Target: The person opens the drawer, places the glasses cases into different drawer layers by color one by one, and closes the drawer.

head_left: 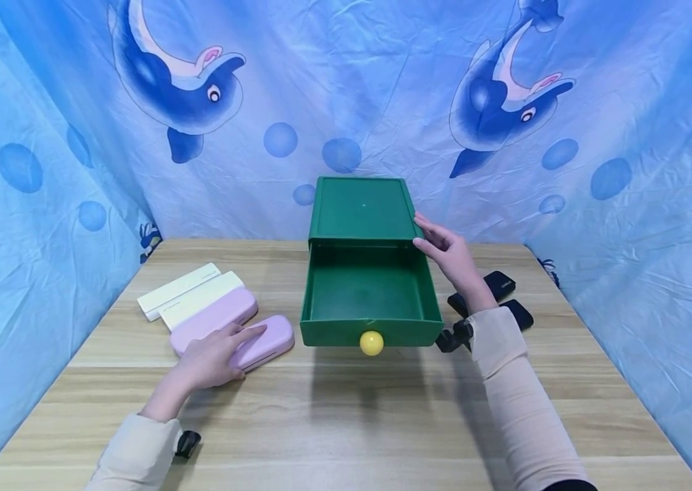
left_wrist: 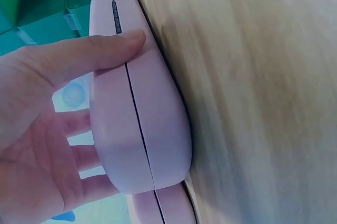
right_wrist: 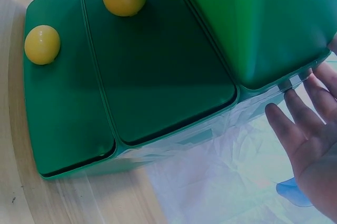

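Left of the green cabinet [head_left: 363, 208], the left hand [head_left: 211, 358] grips the lilac case [head_left: 275, 341] nearest it (thumb across the seamed side). The case's long axis slants across the table [head_left: 352, 443], its far end pointing toward the cabinet. The step in hand looks like taking hold; the next move probably calls for a firm, level lift. At the cabinet's right side, the right hand [head_left: 453, 259] touches the wall, fingers fairly straight, gripping nothing.
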The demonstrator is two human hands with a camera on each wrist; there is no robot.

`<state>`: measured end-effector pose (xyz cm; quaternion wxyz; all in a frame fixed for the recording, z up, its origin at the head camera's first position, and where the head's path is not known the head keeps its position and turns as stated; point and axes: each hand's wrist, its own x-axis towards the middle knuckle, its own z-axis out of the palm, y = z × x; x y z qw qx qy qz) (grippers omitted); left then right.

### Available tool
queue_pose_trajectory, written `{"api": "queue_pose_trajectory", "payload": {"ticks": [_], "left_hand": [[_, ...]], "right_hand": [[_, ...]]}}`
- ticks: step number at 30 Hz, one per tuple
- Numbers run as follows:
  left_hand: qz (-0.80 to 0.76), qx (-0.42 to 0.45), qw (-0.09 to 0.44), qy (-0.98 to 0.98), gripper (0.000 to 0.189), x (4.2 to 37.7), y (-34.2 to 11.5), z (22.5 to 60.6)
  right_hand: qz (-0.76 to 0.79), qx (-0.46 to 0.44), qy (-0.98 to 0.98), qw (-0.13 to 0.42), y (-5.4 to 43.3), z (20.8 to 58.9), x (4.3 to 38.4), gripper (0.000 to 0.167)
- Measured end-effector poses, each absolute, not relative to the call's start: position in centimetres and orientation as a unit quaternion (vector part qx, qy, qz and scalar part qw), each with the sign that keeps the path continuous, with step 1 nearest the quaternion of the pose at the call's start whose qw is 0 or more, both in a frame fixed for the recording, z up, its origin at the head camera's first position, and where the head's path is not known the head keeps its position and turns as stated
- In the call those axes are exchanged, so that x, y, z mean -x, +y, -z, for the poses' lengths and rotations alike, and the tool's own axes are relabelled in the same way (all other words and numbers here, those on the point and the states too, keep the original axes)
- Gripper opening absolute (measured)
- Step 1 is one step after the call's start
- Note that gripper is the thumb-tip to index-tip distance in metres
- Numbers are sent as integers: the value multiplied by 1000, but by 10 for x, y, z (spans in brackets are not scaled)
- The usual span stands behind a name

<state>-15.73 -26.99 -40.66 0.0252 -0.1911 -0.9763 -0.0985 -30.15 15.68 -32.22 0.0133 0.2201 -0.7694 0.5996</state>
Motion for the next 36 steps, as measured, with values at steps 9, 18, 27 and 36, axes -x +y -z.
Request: {"api": "queue_pose_trajectory", "payload": {"ticks": [9, 18, 27, 36], "left_hand": [[117, 202, 24, -972, 82, 156, -269, 405], [117, 208, 49, -970, 80, 154, -275, 388], [105, 218, 76, -967, 76, 148, -285, 348], [100, 235, 126, -958, 75, 138, -288, 316]], "right_hand": [[-605, -220, -765, 14, 157, 323, 303, 54], [-604, -210, -769, 16, 157, 323, 303, 55], [-603, -212, -769, 15, 156, 323, 304, 55], [-605, -204, -769, 14, 156, 322, 303, 54]]}}
